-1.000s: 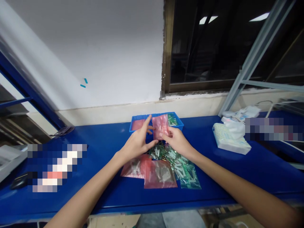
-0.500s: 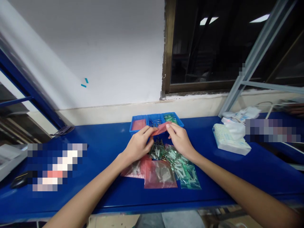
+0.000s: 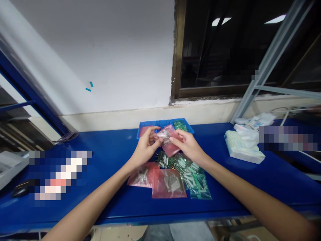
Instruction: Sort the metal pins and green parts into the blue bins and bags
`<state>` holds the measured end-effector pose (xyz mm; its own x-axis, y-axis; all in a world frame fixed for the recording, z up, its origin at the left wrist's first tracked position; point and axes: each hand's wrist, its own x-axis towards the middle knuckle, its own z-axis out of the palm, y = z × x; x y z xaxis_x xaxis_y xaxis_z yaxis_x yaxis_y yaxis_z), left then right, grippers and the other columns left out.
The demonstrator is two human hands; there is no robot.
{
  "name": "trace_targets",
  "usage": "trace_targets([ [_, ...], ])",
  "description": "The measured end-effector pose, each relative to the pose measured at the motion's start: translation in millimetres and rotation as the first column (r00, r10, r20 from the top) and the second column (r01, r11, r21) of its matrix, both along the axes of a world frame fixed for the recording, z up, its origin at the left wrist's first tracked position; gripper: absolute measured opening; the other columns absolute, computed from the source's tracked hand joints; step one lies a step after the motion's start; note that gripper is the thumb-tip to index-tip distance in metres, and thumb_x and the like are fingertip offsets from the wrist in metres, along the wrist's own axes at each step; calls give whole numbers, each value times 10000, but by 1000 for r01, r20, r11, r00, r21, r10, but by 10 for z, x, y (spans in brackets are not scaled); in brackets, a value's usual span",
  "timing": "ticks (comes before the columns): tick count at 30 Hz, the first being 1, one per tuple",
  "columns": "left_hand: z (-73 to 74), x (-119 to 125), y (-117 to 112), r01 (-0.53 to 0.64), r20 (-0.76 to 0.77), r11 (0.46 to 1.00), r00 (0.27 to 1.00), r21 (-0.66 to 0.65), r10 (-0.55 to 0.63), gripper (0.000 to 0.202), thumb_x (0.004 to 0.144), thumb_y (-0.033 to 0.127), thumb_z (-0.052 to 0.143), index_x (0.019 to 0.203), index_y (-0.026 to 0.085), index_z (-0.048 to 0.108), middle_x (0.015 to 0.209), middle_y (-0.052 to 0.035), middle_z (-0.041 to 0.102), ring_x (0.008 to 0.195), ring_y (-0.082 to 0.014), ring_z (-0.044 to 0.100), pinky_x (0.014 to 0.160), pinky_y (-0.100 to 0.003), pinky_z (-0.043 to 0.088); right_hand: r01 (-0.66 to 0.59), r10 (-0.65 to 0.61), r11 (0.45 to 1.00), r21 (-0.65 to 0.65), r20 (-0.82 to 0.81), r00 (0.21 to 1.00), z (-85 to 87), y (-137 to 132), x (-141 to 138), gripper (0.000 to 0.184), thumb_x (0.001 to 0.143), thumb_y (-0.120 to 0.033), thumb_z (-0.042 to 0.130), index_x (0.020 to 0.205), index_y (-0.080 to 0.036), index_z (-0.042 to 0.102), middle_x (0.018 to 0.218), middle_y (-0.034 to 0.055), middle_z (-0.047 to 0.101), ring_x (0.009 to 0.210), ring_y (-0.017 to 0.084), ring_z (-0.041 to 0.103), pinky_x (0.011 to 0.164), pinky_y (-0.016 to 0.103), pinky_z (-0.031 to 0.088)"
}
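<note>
Both hands hold one small pink plastic bag [image 3: 168,142] with metal parts in it, just in front of a blue three-part tray [image 3: 165,123]. My left hand [image 3: 144,150] pinches the bag's left edge. My right hand [image 3: 189,147] pinches its right side. Below the hands lie more pink bags [image 3: 160,179] and green bags [image 3: 194,175] of small parts on the blue table [image 3: 112,201]. The tray's left compartment holds something pink, and its right one green bags.
A white tissue pack [image 3: 242,150] and white items lie at the right. A dark mouse [image 3: 21,189] and a grey tray [image 3: 10,165] sit at the left. A wall and a dark window rise behind the table.
The pink bag was upright, then tipped over the tray's middle compartment, and now it is held slanting downward, closer to me. Both hands stayed on it.
</note>
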<state>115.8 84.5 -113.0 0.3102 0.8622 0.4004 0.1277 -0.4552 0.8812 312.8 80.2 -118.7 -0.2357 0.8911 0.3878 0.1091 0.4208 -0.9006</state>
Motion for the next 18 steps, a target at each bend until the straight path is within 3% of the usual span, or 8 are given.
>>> trace_targets([
  [2, -4, 4, 27, -28, 83, 999, 996, -42, 31, 439, 891, 300, 667, 1269, 177, 479, 802, -4, 606, 714, -145, 599, 707, -295, 519, -175, 138, 970, -172, -207, 969, -1, 23, 4, 282, 829, -337, 713, 1051, -186, 630, 951, 55, 709, 851, 195, 681, 768, 330, 548],
  [4, -20, -9, 57, -91, 102, 996, 991, -14, 92, 434, 878, 309, 686, 1246, 178, 497, 790, 2, 593, 687, -136, 589, 686, -285, 512, -292, 192, 919, -264, -349, 917, 0, 28, 6, 386, 779, -291, 768, 1127, -197, 632, 1005, 64, 716, 897, 192, 687, 813, 320, 547],
  [8, -52, -47, 72, -178, -47, 961, 980, 210, 192, 266, 919, 320, 634, 1143, 180, 602, 1022, -66, 641, 768, -140, 612, 718, -284, 509, -382, 209, 862, -332, -454, 866, -10, 5, -1, 362, 798, -316, 767, 1122, -200, 652, 981, 67, 716, 848, 173, 686, 751, 289, 552],
  [11, -36, -47, 34, -149, -190, 926, 956, 346, 224, 194, 957, 309, 566, 1051, 180, 677, 1074, -80, 648, 833, -160, 624, 718, -281, 502, -402, 219, 848, -347, -461, 860, -10, -9, -9, 284, 837, -365, 738, 1044, -189, 656, 895, 45, 700, 743, 146, 678, 613, 242, 522],
  [14, 8, -33, -4, -89, -217, 948, 963, 306, 161, 255, 984, 333, 520, 1097, 181, 691, 1080, -82, 683, 943, -198, 643, 808, -319, 506, -403, 222, 853, -331, -469, 855, 10, -14, -11, 263, 881, -404, 691, 1020, -186, 642, 914, 58, 702, 771, 154, 690, 577, 225, 497],
  [18, 42, -50, -6, 66, -151, 991, 987, 113, -48, 450, 1016, 487, 415, 1206, 176, 680, 1165, -87, 702, 1049, -239, 636, 960, -373, 469, -338, 218, 898, -283, -381, 898, 26, -14, -8, 260, 921, -428, 620, 1044, -200, 621, 1026, 93, 694, 867, 190, 694, 580, 239, 491],
])
